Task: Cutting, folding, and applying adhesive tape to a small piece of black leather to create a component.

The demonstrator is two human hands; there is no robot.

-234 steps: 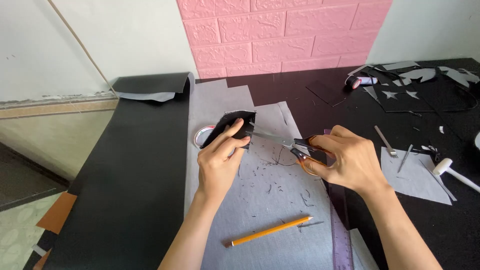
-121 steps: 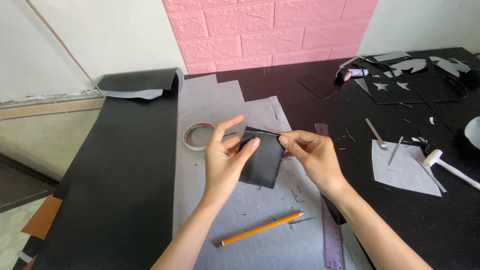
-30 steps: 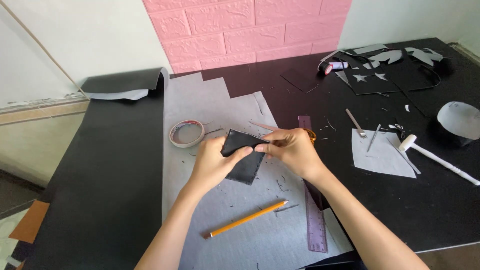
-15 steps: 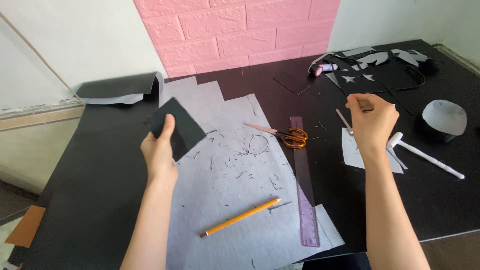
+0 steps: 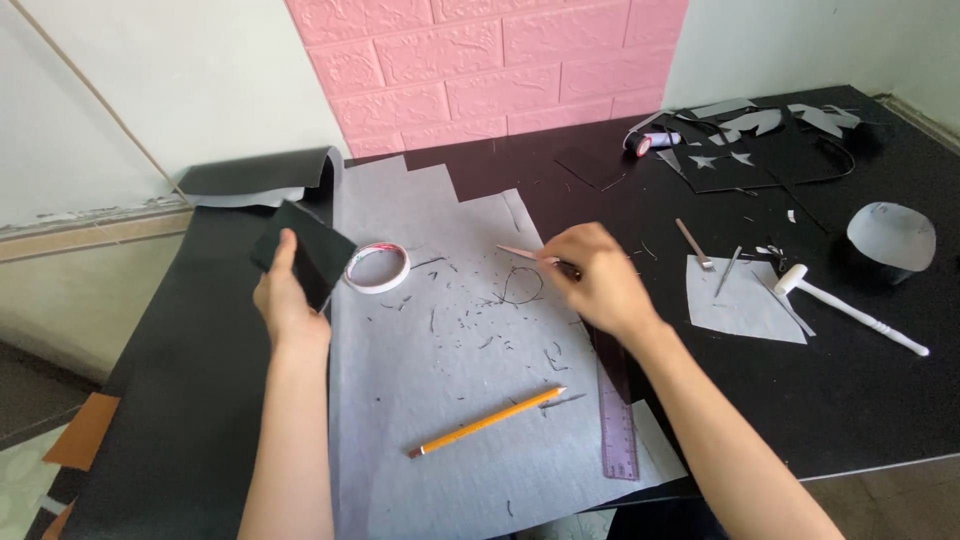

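Holding a black paper piece [image 5: 305, 255] tight, the left hand [image 5: 288, 300] stays up. The right hand [image 5: 600, 280] has come back, maybe closed on scissors [image 5: 530, 254].

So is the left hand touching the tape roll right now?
Apart. The head view shows the left hand gripping a black sheet piece, and the piece's lower corner sits between the fingers and the tape roll, which lies on the grey paper.
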